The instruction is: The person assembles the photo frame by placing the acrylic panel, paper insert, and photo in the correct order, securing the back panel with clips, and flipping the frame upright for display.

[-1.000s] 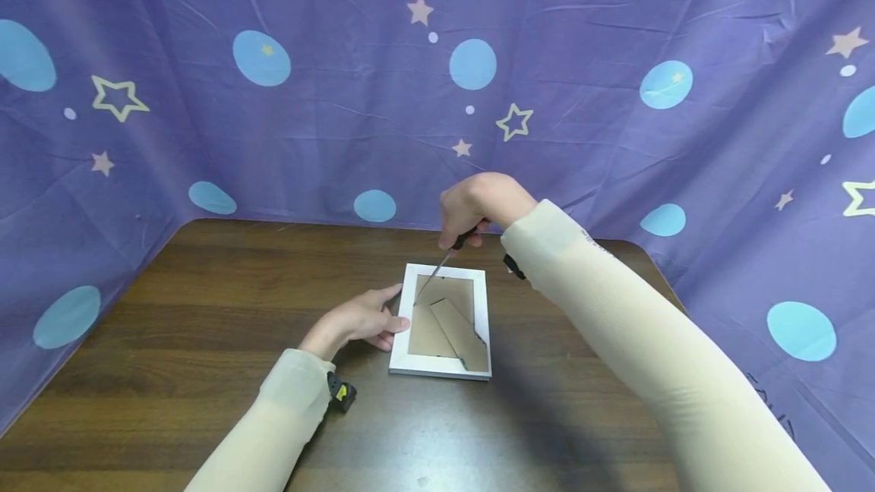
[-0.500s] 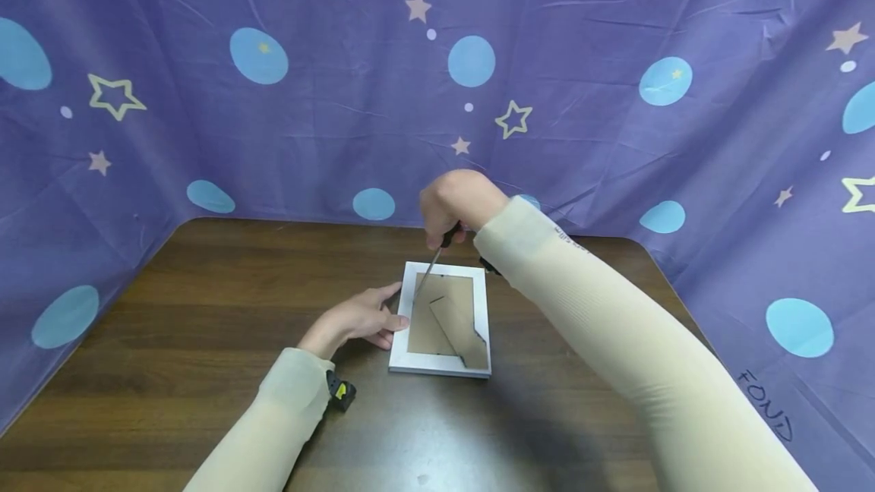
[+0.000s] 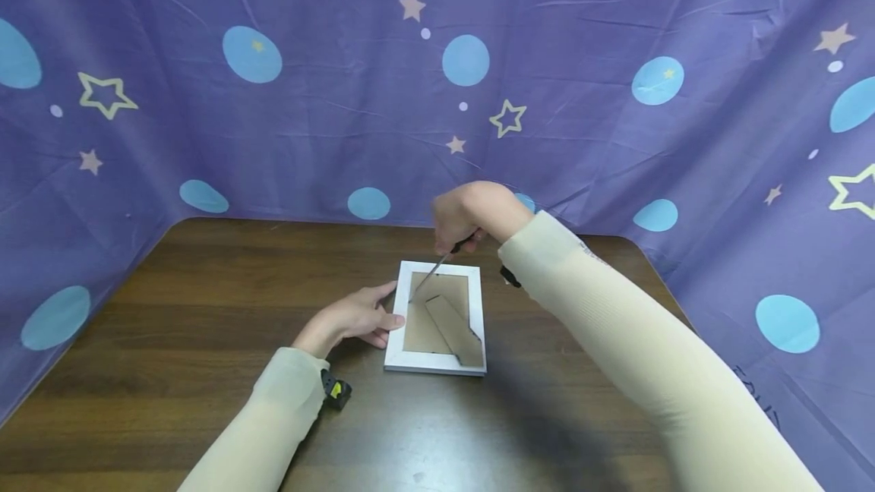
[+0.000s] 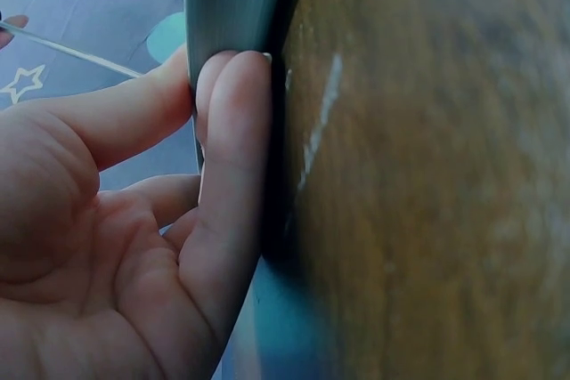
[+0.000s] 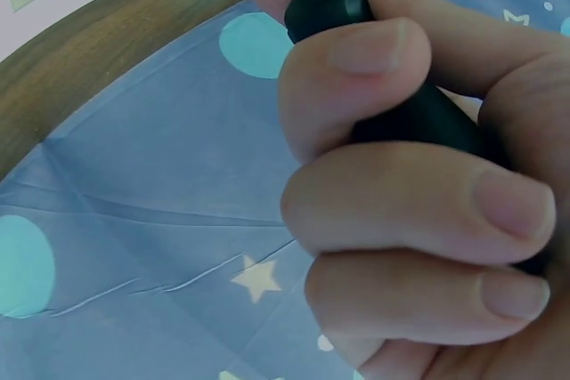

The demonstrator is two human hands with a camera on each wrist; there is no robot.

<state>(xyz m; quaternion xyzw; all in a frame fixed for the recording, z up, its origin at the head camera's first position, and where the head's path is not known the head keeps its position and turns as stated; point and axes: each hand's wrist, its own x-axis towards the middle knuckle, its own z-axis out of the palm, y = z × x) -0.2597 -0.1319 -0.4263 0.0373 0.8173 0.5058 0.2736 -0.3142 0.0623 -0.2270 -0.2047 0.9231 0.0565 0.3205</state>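
A white picture frame lies face down on the table, its brown backing board and fold-out stand showing. My left hand holds the frame's left side, thumb on the white border. In the left wrist view, the fingertips press against the frame's side edge, close over the wood. My right hand grips a screwdriver by its black handle, fingers wrapped round it. Its thin metal shaft slants down left, the tip at the inner left edge of the border.
The brown wooden table extends all around the frame. Behind it and along both sides hangs a purple cloth with stars and blue spots. A small black device is strapped at the left wrist.
My right hand first swung left with the screwdriver, then back right and slightly down, so the shaft leans lower. The tip stays at the left inner edge; my left hand keeps its hold.
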